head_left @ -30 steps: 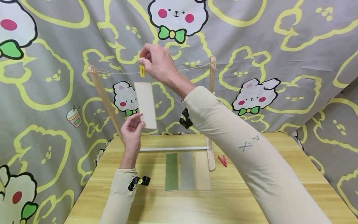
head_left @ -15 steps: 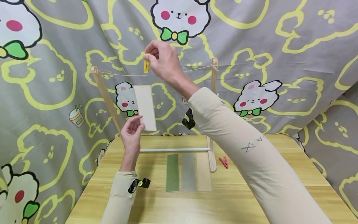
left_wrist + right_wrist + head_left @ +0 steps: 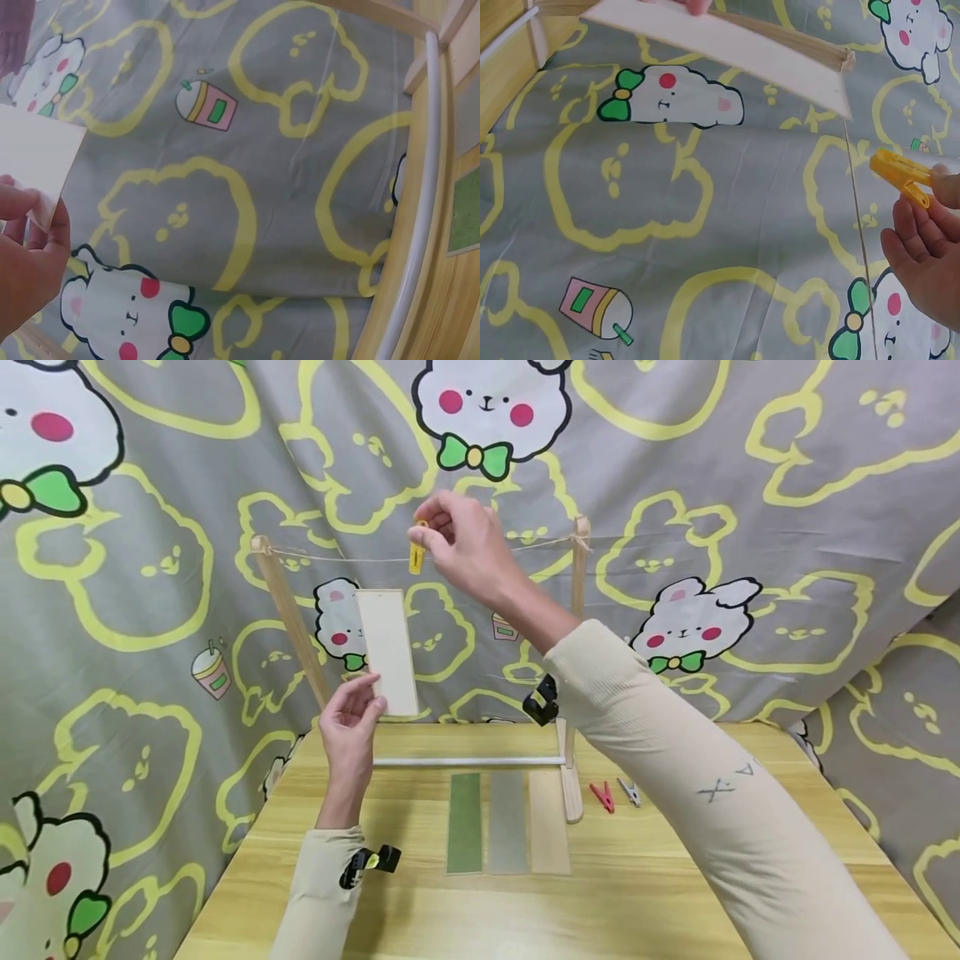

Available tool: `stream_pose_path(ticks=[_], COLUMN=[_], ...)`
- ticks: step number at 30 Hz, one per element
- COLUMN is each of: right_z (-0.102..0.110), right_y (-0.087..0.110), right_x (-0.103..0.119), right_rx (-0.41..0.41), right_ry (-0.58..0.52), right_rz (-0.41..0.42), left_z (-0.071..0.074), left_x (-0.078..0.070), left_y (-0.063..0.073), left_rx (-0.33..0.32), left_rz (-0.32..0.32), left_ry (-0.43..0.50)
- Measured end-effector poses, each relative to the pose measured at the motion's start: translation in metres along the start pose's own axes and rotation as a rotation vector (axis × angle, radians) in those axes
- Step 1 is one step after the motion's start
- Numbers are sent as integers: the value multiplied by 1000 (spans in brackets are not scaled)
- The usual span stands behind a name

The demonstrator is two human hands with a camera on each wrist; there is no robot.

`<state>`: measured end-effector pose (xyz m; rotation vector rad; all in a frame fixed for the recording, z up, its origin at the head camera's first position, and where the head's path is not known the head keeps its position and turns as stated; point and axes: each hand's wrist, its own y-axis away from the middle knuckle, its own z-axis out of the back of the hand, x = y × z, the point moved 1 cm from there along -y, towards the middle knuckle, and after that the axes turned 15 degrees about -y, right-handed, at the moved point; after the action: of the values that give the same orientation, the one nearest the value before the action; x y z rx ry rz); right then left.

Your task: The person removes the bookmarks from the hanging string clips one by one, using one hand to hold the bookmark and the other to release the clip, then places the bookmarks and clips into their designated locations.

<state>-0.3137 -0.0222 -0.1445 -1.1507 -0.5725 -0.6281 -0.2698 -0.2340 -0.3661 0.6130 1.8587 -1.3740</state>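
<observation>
My left hand pinches a pale cream rectangular card by its lower left edge, between thumb and fingers. The card is held upright, its top just below a thin string. Up at the string, my right hand pinches a yellow clothespin that points downward, up and to the right of the card. In the right wrist view, the clothespin is beside the string, with card and clothespin apart. The left wrist view shows thumb and fingers on a corner of the card.
The string runs between two wooden posts, with a white rod low between them. Green, grey and beige cards lie in a row on the table. A red clothespin and a grey clothespin lie to their right.
My right hand has moved right and slightly down with the yellow clothespin. The left hand still holds the card, now slightly lower in view. The grey clothespin has come out from behind the right sleeve.
</observation>
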Motion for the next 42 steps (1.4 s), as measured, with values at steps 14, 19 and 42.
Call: stream_pose_path(ticks=[14,19,42], right_z=[15,21,33], right_y=[45,58,115], right_x=[-10,-15,-35], right_rx=[-41,-65,-59], right_ry=[-82,-95,-253], right_rz=[112,109,121], left_z=[-3,-4,-8], left_x=[-10,-13,-17], left_y=[13,16,40], left_rx=[20,37,116], left_rz=[9,15,5], left_ry=[32,13,-34])
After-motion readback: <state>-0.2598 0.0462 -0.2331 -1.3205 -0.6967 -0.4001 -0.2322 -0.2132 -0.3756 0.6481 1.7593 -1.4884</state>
